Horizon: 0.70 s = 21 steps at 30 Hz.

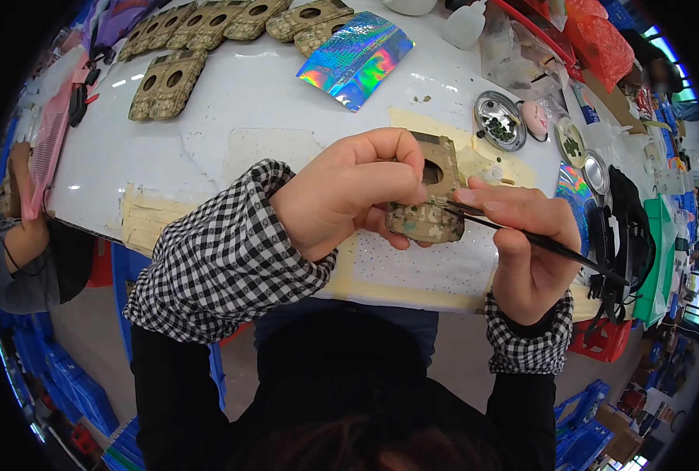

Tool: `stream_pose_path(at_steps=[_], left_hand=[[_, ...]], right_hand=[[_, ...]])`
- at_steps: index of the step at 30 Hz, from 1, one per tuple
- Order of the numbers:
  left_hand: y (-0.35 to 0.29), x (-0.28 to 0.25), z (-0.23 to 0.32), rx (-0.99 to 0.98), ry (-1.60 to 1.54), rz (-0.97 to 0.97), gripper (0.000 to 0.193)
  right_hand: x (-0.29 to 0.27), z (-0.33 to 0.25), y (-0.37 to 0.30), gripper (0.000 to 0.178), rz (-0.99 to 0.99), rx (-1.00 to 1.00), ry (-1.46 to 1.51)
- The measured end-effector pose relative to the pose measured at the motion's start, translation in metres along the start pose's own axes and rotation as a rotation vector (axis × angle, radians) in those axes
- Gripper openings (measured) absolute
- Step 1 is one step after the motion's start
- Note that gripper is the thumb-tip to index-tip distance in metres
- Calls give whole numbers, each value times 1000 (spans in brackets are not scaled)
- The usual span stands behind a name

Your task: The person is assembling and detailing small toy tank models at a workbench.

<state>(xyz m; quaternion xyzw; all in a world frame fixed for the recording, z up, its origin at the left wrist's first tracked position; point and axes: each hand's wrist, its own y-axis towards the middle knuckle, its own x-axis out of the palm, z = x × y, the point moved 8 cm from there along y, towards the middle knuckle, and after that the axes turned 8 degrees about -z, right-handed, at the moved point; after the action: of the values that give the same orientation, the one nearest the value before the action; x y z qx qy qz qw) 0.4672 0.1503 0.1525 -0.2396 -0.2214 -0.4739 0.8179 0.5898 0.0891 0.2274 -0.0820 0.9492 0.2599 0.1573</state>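
Note:
A camouflage-patterned toy tank hull with a round hole in its top sits in my left hand, whose fingers close around its left side. In my right hand is a pair of dark tweezers, pinched between thumb and fingers. The tips of the tweezers meet the hull close to my left thumb and fingertip. Any small part between those tips is too small to make out. Below the hull lies a speckled white sheet edged with yellowish tape.
More camouflage hulls stand along the far left, beside a shiny holographic pouch. On the right are a round tin of small green parts, a second tin, and a green tray. Another person's arm shows at far left.

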Motion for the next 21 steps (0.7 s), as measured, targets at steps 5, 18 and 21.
stream_pose_path(at_steps=[5, 18, 21], left_hand=[[0, 0, 1, 0, 14, 9, 13], [0, 1, 1, 1, 17, 9, 13], [0, 0, 0, 6, 15, 5, 13]], right_hand=[[0, -1, 0, 18, -8, -1, -28], [1, -1, 0, 17, -5, 12, -24], [1, -1, 0, 17, -8, 10, -27]])
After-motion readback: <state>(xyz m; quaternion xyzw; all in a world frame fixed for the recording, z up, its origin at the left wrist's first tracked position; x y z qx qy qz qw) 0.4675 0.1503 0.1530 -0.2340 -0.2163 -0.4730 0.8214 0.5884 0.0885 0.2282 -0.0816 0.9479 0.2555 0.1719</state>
